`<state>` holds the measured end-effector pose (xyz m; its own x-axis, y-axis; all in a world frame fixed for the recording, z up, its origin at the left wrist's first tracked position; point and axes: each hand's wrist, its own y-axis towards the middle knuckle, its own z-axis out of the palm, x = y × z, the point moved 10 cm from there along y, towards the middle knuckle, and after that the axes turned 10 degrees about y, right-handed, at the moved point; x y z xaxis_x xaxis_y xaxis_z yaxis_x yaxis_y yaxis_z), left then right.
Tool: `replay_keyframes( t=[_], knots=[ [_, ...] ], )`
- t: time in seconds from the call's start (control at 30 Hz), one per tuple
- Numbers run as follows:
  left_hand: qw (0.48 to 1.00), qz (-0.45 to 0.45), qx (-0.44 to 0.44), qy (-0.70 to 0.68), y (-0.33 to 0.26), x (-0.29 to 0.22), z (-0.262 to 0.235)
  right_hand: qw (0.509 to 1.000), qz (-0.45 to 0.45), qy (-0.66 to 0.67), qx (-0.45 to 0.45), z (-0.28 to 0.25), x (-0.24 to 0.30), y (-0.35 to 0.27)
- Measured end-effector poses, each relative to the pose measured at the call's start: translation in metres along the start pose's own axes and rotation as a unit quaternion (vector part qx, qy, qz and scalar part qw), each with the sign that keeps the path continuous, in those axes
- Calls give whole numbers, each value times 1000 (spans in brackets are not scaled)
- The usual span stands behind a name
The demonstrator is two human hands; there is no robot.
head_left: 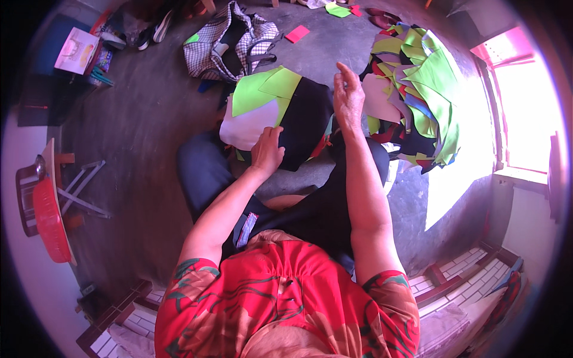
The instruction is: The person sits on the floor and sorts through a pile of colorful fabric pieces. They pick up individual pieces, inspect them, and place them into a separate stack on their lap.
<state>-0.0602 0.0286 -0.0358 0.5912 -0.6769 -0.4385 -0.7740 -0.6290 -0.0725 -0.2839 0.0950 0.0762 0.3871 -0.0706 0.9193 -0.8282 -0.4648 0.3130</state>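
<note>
In front of my crossed legs lies a stack of flat fabric pieces: neon green cloth [256, 95] at the far left, a pale lilac piece [248, 124] nearer, and a black piece [310, 110] on the right. My left hand [268, 150] is closed at the inner edge of the lilac piece, where it meets the black; its fingers look pinched on the cloth. Just right of the black piece, my right hand [350, 98] is raised with its fingers stretched out. Nothing shows in it.
A large heap of mixed fabric scraps [430, 89] rises at the right, near a bright window [525, 113]. A checked cloth bag [209, 48] lies beyond the stack, beside a red scrap [297, 34]. On the left are a red basin [49, 218] and a folding stand [83, 188].
</note>
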Motion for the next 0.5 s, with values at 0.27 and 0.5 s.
replay_keyframes(
  t=[0.27,0.5],
  knots=[
    [974,116,46,188,-6,-17,18,998,-42,43,-11,7,0,-7],
    [965,144,89,199,-4,-15,35,999,-19,7,30,4,10,-6]
  ],
)
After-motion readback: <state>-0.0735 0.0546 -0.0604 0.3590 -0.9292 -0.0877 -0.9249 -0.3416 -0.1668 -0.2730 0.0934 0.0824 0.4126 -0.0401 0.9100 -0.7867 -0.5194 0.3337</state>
